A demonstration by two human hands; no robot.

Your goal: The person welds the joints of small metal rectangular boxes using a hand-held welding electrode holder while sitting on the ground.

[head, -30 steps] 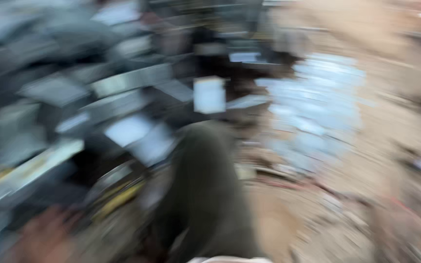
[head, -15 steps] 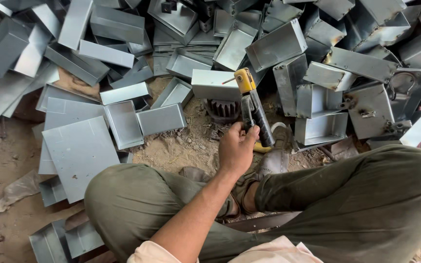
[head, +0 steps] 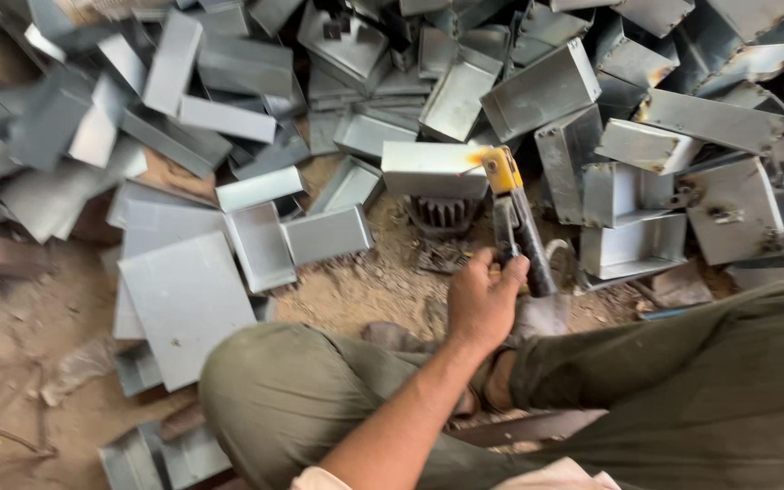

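My left hand (head: 481, 304) is shut on the black handle of a welding electrode holder (head: 521, 231) with a yellow head. The holder's tip touches the right end of a grey sheet-metal box (head: 428, 169), where a small orange glow shows. That box rests on a dark toothed gear (head: 442, 215) on the dirt. I sit cross-legged in olive trousers (head: 301, 399), and my forearm reaches over my knees. My right hand is out of the picture.
A heap of grey folded sheet-metal boxes and trays (head: 546, 86) fills the far side and the right. Flat and bent sheets (head: 183, 304) lie to the left on sandy ground (head: 11, 363). A foot in a sandal (head: 492, 386) sits below the hand.
The view swung from a blurred sideways look to a steady one on the boxes. Since half a second ago the hand and holder have barely moved; a glow shows at the tip.
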